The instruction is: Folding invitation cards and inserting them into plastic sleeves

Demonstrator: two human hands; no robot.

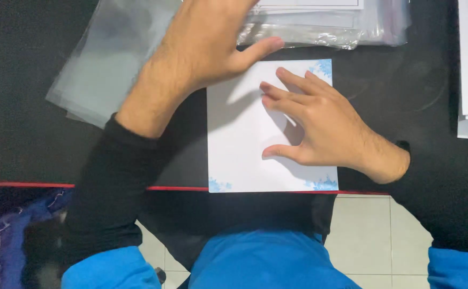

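Bright overhead light whitens the sheet of paper, both hands cast soft shadows on it, the plastic sleeves glare, and the left hand blurs slightly.

I am sitting at a black table whose near edge is carrying a thin red strip. Below that edge, a floor of pale square tiles with grey grout lines is showing. Soft light is falling from above, throwing faint shadows across the dark tabletop.
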